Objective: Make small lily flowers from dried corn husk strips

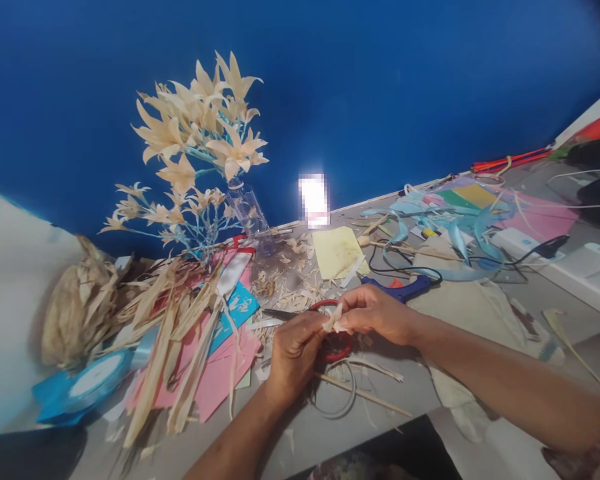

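Pinching of a small pale piece (335,319) recorded at both hands

The piece is held above the table (300,445), in front of the red-handled scissors (280,314). One side is gripped by the left hand (296,350), with thumb and forefinger closed upon it; the remaining fingers are bent and partly hidden. The other side is gripped by the right hand (383,313), likewise closed at thumb and fingertips. A grey ring (353,392) and a thin stick (380,402) are noted on the near side of the hands. Blue-handled scissors (413,288) are found just beyond the right hand. To the left, dry husk strips (155,360) are laid across pink sheets (235,370). Pale flowers (167,131) are displayed farther back, near a clear vase (251,208).
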`<state>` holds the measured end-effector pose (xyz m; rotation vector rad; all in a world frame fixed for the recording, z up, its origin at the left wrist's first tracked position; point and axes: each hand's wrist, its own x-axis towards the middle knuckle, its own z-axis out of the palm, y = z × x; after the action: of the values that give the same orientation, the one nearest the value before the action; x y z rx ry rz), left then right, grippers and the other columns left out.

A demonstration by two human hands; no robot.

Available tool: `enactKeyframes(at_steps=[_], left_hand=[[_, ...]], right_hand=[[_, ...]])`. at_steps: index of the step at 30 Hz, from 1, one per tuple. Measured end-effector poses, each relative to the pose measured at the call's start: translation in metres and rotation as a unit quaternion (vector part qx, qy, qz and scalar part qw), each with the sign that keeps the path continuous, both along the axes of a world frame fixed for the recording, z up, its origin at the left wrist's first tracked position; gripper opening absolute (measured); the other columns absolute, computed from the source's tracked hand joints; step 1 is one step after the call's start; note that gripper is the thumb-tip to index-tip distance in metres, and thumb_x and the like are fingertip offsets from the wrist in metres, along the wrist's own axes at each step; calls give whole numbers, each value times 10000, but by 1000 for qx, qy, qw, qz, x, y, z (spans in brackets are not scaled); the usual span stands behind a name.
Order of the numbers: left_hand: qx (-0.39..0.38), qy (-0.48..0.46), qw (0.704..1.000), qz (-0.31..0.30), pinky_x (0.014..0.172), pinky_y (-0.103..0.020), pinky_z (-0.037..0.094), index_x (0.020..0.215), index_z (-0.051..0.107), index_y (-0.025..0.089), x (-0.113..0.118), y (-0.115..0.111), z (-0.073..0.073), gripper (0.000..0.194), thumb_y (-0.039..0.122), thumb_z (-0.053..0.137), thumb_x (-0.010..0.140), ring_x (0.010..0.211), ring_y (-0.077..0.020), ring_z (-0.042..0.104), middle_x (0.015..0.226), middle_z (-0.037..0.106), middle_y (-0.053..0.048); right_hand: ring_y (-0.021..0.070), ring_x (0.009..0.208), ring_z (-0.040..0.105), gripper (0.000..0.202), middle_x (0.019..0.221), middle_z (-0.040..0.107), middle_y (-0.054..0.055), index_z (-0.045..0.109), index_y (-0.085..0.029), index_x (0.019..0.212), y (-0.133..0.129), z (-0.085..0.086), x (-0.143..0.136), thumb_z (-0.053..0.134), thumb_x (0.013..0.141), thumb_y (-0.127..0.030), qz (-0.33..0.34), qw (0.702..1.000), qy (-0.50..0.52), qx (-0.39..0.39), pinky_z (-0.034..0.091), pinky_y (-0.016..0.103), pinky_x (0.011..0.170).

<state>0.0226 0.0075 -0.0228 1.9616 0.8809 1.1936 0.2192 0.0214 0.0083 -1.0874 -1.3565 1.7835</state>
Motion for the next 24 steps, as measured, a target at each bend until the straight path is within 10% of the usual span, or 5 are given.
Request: enactKeyframes(at_steps=[16, 24], left_hand=[[-110, 26, 990, 90, 602, -243, 416, 750, 654, 194, 7, -5, 6, 309, 333, 489, 973, 579, -131, 534, 580, 548, 24], [-264, -56, 962, 33, 532, -228, 380, 703, 566, 191, 11, -8, 11, 353, 438, 520, 952, 473, -105, 457, 501, 538, 41]], right_hand=[[48, 426, 316, 123, 494, 510, -61, 645, -142, 707, 4, -9, 1, 719, 678, -236, -15, 996, 84, -39, 199, 207, 430], [139, 641, 562, 262, 710, 641, 12, 627, -158, 792, -2, -8, -1, 764, 757, -379, -52, 989, -43, 133, 410, 247, 584]])
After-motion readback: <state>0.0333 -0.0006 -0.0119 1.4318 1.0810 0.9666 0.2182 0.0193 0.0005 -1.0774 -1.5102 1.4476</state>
